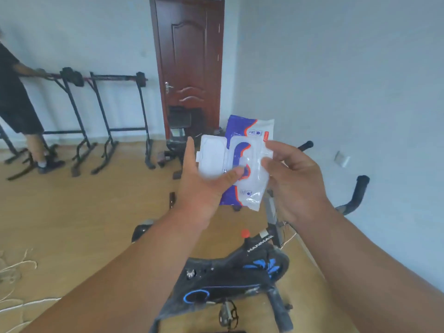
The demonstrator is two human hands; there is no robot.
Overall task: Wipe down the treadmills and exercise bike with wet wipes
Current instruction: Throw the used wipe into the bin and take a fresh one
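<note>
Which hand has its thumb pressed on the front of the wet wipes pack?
The left hand: its thumb lies across the wet wipes pack beside the open flap, while the right hand pinches the pack's right edge.

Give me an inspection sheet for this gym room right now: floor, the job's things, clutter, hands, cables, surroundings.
Surface: wood floor, bare in the middle.
Job's things: wet wipes pack held up, its white flip lid open; black exercise bike below, dusty-looking.
Clutter: small dark objects on the floor by the door; too blurred to name.
Grippers: left hand holds the pack, thumb across its front; right hand pinches at the pack's opening.
Cables: pale cord lying loose at far left; thin wires beside the bike stem.
Surroundings: brown door shut, black frames along the wall, another person at left.
</note>
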